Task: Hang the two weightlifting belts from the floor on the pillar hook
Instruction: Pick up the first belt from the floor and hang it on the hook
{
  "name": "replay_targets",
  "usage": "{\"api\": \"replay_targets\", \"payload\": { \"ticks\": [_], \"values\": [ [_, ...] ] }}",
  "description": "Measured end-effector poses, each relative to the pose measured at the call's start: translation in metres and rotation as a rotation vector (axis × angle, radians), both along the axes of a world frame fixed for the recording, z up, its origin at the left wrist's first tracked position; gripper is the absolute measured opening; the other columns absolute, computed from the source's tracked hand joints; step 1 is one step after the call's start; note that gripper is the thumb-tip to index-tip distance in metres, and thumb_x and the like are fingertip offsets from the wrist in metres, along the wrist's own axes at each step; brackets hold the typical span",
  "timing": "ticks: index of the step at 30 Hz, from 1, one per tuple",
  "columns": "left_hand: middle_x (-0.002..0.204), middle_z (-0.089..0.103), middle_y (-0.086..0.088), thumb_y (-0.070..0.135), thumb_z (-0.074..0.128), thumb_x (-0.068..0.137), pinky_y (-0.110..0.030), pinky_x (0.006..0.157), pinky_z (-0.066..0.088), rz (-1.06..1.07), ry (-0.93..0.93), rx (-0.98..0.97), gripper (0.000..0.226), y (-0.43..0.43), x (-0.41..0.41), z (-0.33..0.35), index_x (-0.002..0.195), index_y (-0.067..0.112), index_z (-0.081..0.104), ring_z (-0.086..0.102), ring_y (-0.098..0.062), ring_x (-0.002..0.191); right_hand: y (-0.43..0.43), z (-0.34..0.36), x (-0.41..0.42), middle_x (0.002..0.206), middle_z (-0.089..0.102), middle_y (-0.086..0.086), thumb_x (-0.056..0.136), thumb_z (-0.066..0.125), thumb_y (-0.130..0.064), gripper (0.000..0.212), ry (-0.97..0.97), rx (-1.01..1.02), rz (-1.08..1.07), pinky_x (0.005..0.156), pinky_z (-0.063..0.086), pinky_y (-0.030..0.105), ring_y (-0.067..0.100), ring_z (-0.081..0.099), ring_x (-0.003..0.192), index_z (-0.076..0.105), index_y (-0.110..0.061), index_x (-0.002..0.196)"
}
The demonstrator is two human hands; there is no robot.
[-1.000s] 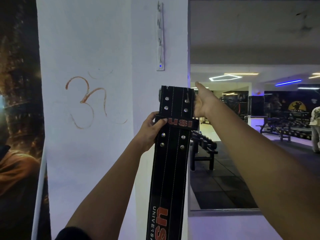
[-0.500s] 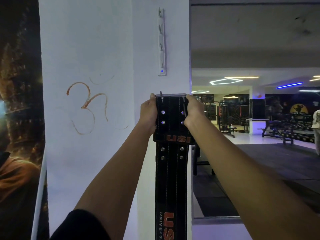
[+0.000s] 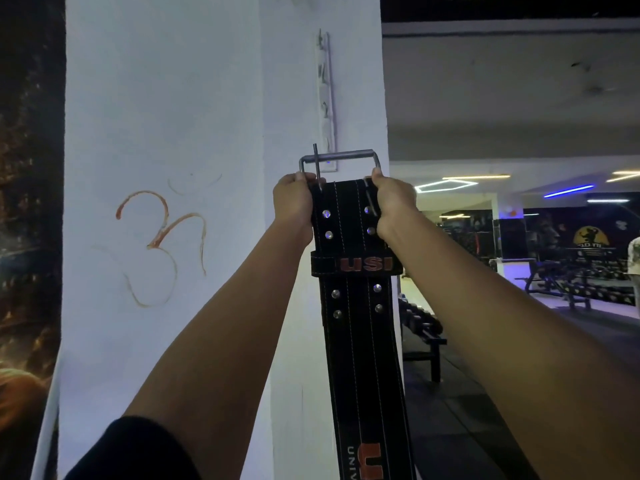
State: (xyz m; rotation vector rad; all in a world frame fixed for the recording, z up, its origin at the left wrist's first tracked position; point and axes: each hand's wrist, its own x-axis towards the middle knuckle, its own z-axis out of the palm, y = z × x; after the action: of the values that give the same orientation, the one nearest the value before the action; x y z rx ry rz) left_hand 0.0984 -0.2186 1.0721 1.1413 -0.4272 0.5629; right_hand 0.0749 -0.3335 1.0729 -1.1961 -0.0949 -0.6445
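So the belt (image 3: 360, 306) is up in the middle of the frame, hanging straight down against the white pillar (image 3: 166, 116); both hands have the top end, left hand (image 3: 292, 199) on its left edge and right hand (image 3: 391, 199) on its right edge, fingers curled tight around the leather just under the steel buckle (image 3: 337, 161). The buckle frame sits right at the bottom of the hook rail (image 3: 325, 95), upper middle of the frame; the prong sticks up on the left side.

If I were doing this, I'd keep the buckle level, lift until the frame clears a hook tip, then push in and let it drop on. The hooks are white on white, so I honestly can't tell which one is closest; go slow. Only one belt is in view.
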Motion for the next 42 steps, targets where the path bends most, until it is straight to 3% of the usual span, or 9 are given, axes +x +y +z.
{"api": "replay_targets", "payload": {
  "ticks": [3, 7, 10, 16, 22, 28, 33, 38, 42],
  "values": [
    [0.080, 0.062, -0.002, 0.016, 0.030, 0.100, -0.031, 0.063, 0.046, 0.041, -0.035, 0.011, 0.031, -0.009, 0.026, 0.013, 0.079, 0.014, 0.052, 0.055, -0.019, 0.070, -0.008, 0.011, 0.024, 0.066, 0.045, 0.002, 0.092, 0.054, -0.033, 0.028, -0.022, 0.010, -0.007, 0.055, 0.038, 0.033, 0.017, 0.041, 0.053, 0.049, -0.012, 0.073],
    [0.086, 0.063, -0.006, 0.017, 0.034, 0.098, -0.031, 0.059, 0.046, 0.127, -0.080, 0.031, 0.030, -0.022, 0.066, 0.033, 0.075, 0.016, 0.053, 0.055, -0.025, 0.078, -0.018, 0.029, 0.059, 0.068, 0.045, 0.001, 0.092, 0.055, -0.030, 0.023, -0.061, 0.035, 0.014, 0.069, 0.044, 0.041, 0.017, 0.041, 0.056, 0.055, -0.008, 0.099],
    [0.080, 0.062, -0.006, 0.019, 0.037, 0.099, -0.031, 0.059, 0.046, 0.165, -0.098, 0.030, 0.030, -0.026, 0.091, 0.052, 0.074, 0.015, 0.054, 0.055, -0.025, 0.073, -0.024, 0.044, 0.083, 0.070, 0.048, 0.001, 0.091, 0.055, -0.029, 0.032, -0.084, 0.028, 0.052, 0.060, 0.042, 0.037, 0.018, 0.043, 0.058, 0.058, -0.004, 0.110],
    [0.077, 0.062, -0.004, 0.022, 0.038, 0.099, -0.039, 0.075, 0.050, 0.277, -0.134, 0.037, 0.031, -0.018, 0.124, 0.081, 0.074, 0.017, 0.055, 0.058, -0.026, 0.079, -0.021, 0.069, 0.114, 0.081, 0.054, 0.004, 0.090, 0.058, -0.027, 0.020, -0.106, 0.006, 0.120, 0.047, 0.044, 0.030, 0.023, 0.049, 0.064, 0.054, -0.011, 0.078],
    [0.076, 0.057, -0.006, 0.022, 0.039, 0.099, -0.033, 0.059, 0.046, 0.289, -0.118, 0.040, 0.031, -0.012, 0.149, 0.097, 0.075, 0.013, 0.056, 0.053, -0.028, 0.072, -0.015, 0.079, 0.135, 0.082, 0.054, 0.004, 0.090, 0.058, -0.027, 0.017, -0.123, 0.001, 0.103, 0.044, 0.039, 0.030, 0.024, 0.052, 0.079, 0.054, -0.010, 0.088],
    [0.081, 0.058, -0.006, 0.022, 0.037, 0.099, -0.035, 0.064, 0.049, 0.286, -0.126, 0.047, 0.029, -0.015, 0.169, 0.078, 0.085, 0.011, 0.059, 0.055, -0.026, 0.076, -0.018, 0.064, 0.153, 0.096, 0.058, 0.010, 0.091, 0.058, -0.031, 0.024, -0.127, -0.031, 0.079, 0.051, 0.044, 0.030, 0.024, 0.055, 0.088, 0.055, -0.009, 0.081],
    [0.079, 0.058, -0.004, 0.023, 0.042, 0.097, -0.039, 0.073, 0.052, 0.267, -0.192, 0.170, 0.022, -0.004, 0.165, 0.066, 0.089, 0.012, 0.059, 0.056, -0.024, 0.075, -0.019, 0.049, 0.156, 0.082, 0.053, 0.013, 0.089, 0.061, -0.025, 0.031, -0.269, -0.096, 0.123, 0.053, 0.047, 0.029, 0.025, 0.049, 0.073, 0.064, 0.006, 0.091],
    [0.093, 0.066, -0.004, 0.015, 0.055, 0.092, -0.027, 0.059, 0.054, 0.150, -0.275, 0.381, 0.026, 0.003, 0.149, 0.034, 0.117, 0.007, 0.057, 0.063, -0.018, 0.074, -0.029, 0.027, 0.146, 0.068, 0.062, -0.002, 0.092, 0.056, -0.018, 0.022, -0.354, -0.326, 0.056, 0.045, 0.050, 0.017, 0.009, 0.057, 0.048, 0.062, -0.021, 0.071],
    [0.086, 0.071, 0.000, 0.029, 0.054, 0.092, -0.027, 0.064, 0.054, -0.008, -0.142, 0.287, 0.021, 0.005, 0.142, -0.014, 0.100, 0.013, 0.066, 0.069, -0.015, 0.075, -0.031, -0.016, 0.147, 0.080, 0.069, -0.004, 0.088, 0.062, -0.030, 0.018, -0.285, -0.352, 0.016, 0.080, 0.051, 0.024, 0.010, 0.066, 0.078, 0.066, -0.023, 0.072]
  ]
}}
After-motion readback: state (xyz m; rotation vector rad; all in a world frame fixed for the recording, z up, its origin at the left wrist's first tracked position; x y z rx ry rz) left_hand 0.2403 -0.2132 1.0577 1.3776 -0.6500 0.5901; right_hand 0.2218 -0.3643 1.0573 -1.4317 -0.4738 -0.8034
